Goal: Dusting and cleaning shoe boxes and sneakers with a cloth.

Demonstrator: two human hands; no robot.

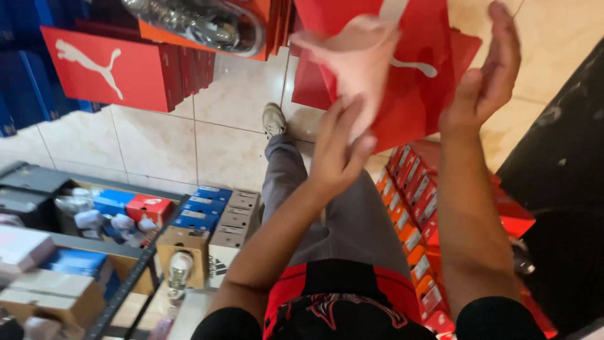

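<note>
The left hand [340, 151] pinches the lower edge of a sheet of pale pink tissue paper [355, 60] between thumb and fingers, so it is closed on the paper. The right hand [487, 75] is open, palm flat and fingers stretched upward, pressed against the side of a red shoe box [421, 94] that is held up tilted in front of the person. The tissue paper hangs over the front of that box, blurred. The two hands are apart, one on each side of the box.

Below the hands stretch grey trousers [327, 208] down to a light sneaker [273, 119] on the beige tiled floor [233, 145]. To the right runs a row of stacked red and orange shoe boxes [415, 214]. At upper left stands another red box [107, 69] with a white leaping-cat logo. At lower left a dark metal shelf [126, 283] holds blue, red and brown boxes.
</note>
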